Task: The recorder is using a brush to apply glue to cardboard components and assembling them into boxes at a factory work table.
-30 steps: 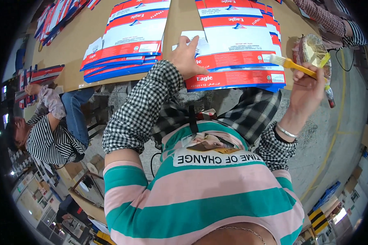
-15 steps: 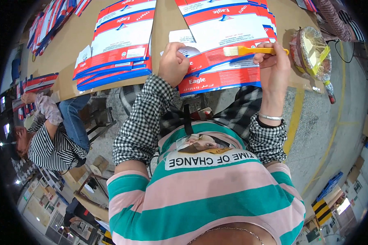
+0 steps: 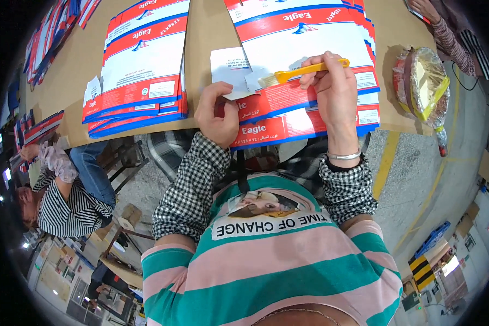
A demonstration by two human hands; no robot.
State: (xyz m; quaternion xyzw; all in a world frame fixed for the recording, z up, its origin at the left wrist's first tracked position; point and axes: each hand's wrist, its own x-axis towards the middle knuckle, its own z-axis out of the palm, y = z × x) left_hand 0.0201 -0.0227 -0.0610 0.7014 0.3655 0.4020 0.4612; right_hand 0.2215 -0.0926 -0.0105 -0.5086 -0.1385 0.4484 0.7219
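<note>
In front of me lies a pile of flat printed cartons [image 3: 320,46], red, white and blue. At its left edge my left hand [image 3: 217,115] is closed, thumb and fingers pinching the lower corner of a white printed paper flap [image 3: 228,61]. I cannot tell whether the flap belongs to the top carton. My right hand [image 3: 334,91] grips a flat brush [image 3: 309,69] by its yellow handle. Its pale bristles point left and lie at the right side of the flap, on or just over the carton.
Another carton pile [image 3: 146,60] lies to the left on the brown table [image 3: 201,30]. At right stands a plastic-wrapped bowl [image 3: 418,81] with pale paste inside. Co-workers sit at left [image 3: 73,190] and far right [image 3: 445,32], with more cartons [image 3: 51,41] at the far left.
My right hand has brought the brush leftward and down toward the flap. My left hand has moved slightly down and left, and more of the white flap shows.
</note>
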